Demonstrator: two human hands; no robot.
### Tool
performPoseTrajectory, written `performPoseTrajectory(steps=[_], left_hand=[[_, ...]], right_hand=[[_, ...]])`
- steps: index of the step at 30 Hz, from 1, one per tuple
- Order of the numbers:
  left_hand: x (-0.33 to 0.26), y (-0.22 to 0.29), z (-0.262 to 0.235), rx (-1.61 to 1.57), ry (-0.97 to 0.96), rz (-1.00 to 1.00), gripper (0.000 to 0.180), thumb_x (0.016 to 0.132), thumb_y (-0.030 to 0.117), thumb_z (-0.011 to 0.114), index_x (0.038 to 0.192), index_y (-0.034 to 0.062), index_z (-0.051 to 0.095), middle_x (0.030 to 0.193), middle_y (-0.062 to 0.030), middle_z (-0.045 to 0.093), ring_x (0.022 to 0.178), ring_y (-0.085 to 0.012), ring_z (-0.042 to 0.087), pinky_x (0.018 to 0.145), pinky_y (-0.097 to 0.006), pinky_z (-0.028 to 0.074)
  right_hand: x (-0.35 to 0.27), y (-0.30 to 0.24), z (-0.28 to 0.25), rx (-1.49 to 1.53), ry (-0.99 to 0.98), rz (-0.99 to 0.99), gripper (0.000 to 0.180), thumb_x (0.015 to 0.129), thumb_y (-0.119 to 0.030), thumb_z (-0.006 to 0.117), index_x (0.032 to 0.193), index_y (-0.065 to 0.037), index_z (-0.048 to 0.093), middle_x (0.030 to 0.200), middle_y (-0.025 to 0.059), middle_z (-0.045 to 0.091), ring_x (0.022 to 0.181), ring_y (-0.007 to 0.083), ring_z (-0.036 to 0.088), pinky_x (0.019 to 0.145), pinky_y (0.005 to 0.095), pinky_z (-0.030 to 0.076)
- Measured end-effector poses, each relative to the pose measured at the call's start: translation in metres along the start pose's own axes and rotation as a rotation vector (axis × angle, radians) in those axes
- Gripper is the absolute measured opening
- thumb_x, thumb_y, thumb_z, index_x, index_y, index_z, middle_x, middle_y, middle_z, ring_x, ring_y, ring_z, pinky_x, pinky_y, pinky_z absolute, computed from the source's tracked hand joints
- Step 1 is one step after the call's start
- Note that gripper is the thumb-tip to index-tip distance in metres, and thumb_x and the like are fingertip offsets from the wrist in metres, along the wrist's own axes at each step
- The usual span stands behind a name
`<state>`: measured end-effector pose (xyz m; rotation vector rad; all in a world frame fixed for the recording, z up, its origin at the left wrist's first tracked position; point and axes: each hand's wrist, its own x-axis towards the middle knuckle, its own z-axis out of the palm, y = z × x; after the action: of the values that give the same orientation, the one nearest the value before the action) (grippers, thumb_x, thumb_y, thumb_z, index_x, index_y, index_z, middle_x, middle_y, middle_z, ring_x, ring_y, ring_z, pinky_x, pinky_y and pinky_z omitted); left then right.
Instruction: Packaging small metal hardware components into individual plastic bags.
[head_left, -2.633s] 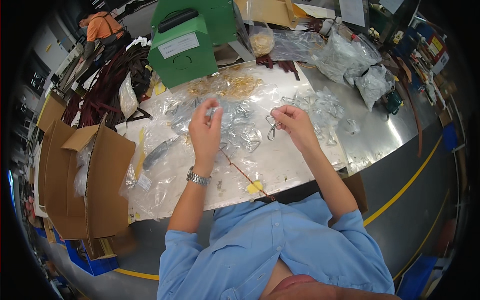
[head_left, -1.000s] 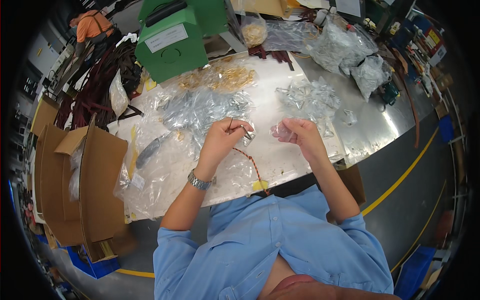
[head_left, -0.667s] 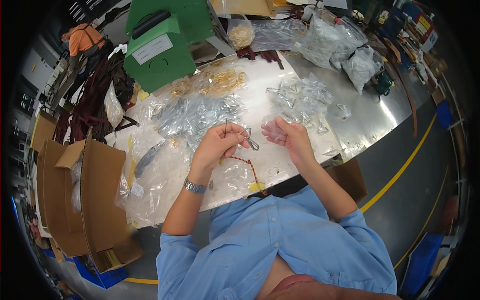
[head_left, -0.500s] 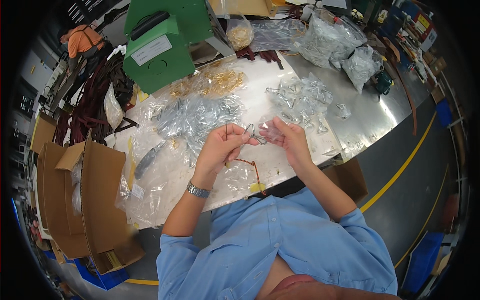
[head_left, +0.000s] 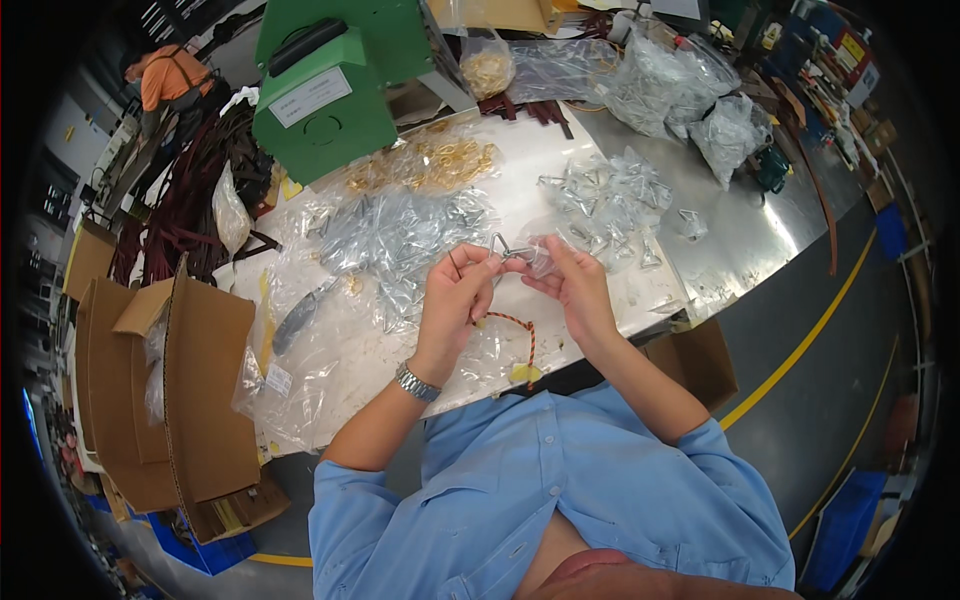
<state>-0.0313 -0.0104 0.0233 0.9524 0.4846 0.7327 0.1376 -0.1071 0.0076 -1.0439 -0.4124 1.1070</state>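
Silver triangular metal rings [head_left: 499, 243] are pinched between the thumb and fingers of my left hand [head_left: 455, 300]. My right hand [head_left: 582, 290] grips a small clear plastic bag [head_left: 541, 258], whose mouth is right at the rings. Whether the rings are partly inside the bag I cannot tell. Below my hands an orange and black cord [head_left: 532, 345] lies across the table edge. Loose silver fittings in clear plastic [head_left: 385, 240] spread beyond my left hand. A pile of small bagged triangular rings [head_left: 605, 195] lies past my right hand.
A green machine [head_left: 330, 110] stands at the back left, near gold-coloured fittings [head_left: 430, 162]. Open cardboard boxes [head_left: 210, 390] flank the table's left side. Large filled plastic bags [head_left: 655, 85] sit at the back right. A person in orange [head_left: 170, 80] bends over work far left.
My left hand has moved slightly right and up, bringing the rings against the bag in my right hand. The right hand has barely shifted.
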Motion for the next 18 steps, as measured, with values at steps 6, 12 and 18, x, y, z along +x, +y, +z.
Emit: performPoseTrajectory(steps=[6, 12, 18], left_hand=[[0.000, -0.001, 0.000, -0.009, -0.064, -0.003, 0.005, 0.103, 0.010, 0.064, 0.102, 0.0054, 0.064, 0.110, -0.0212, 0.078, 0.047, -0.0009, 0.036, 0.044, -0.018, 0.030], [0.001, -0.001, 0.000, -0.062, -0.061, -0.010, 0.006, 0.104, 0.011, 0.064, 0.102, 0.0051, 0.064, 0.113, -0.0203, 0.078, 0.047, -0.0008, 0.037, 0.045, -0.018, 0.030], [-0.002, -0.009, 0.003, 0.048, 0.004, -0.018, 0.013, 0.103, 0.013, 0.069, 0.109, 0.0016, 0.068, 0.086, -0.0010, 0.071, 0.051, -0.0001, 0.040, 0.047, -0.018, 0.030]], right_hand=[[0.003, -0.003, 0.002, 0.047, 0.039, -0.056, 0.037, 0.108, -0.031, 0.063, 0.123, 0.002, 0.071, 0.110, 0.0124, 0.078, 0.099, 0.0173, 0.076, 0.089, 0.0313, 0.062], [-0.004, 0.001, 0.011, 0.021, 0.011, -0.092, 0.034, 0.108, -0.027, 0.064, 0.127, 0.001, 0.069, 0.114, 0.0113, 0.077, 0.103, 0.0166, 0.074, 0.095, 0.0334, 0.060], [-0.005, 0.011, 0.011, 0.030, 0.003, -0.112, 0.032, 0.105, -0.019, 0.068, 0.129, 0.002, 0.068, 0.117, 0.0100, 0.076, 0.104, 0.0144, 0.073, 0.096, 0.0310, 0.058]])
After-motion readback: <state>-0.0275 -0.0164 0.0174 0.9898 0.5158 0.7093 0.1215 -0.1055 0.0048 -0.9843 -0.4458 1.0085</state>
